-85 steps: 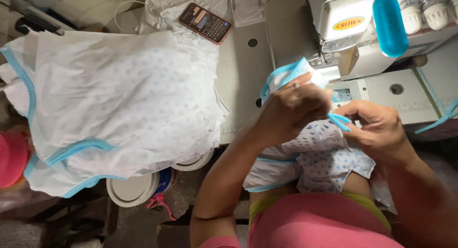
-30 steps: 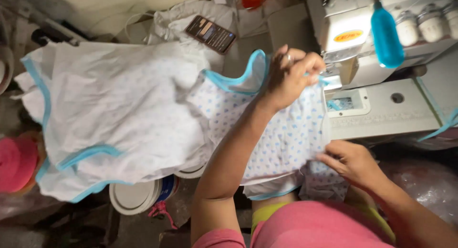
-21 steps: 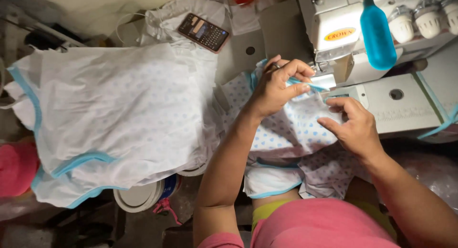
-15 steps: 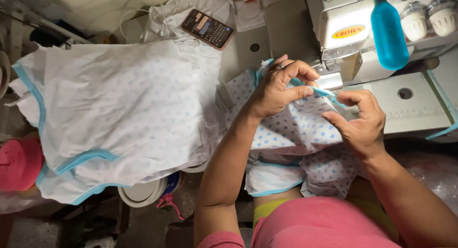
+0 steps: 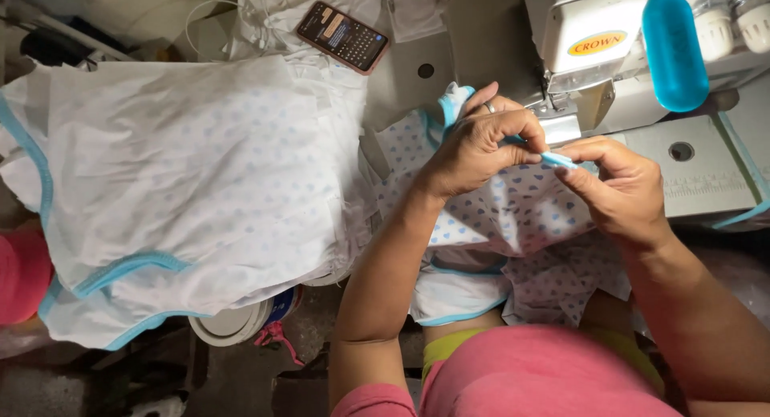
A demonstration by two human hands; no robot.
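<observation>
My left hand (image 5: 480, 140) and my right hand (image 5: 619, 184) both pinch the light blue trimmed edge of a small white garment with blue heart print (image 5: 513, 216). The garment lies bunched on the machine bed just in front of the white sewing machine (image 5: 593, 40) and hangs down over my lap. The blue trim (image 5: 557, 158) runs between my two thumbs, close under the machine's presser foot area. A ring shows on a finger of my left hand.
A stack of the same white garments with blue trim (image 5: 184, 184) covers the table at left. A phone (image 5: 342, 37) lies at the back on white cloth. A blue bottle (image 5: 672, 48) stands on the machine. A round white container (image 5: 233, 325) sits below.
My left hand had lifted the garment spread out toward the machine; both hands have since come together and now pinch its blue edge close to the needle area.
</observation>
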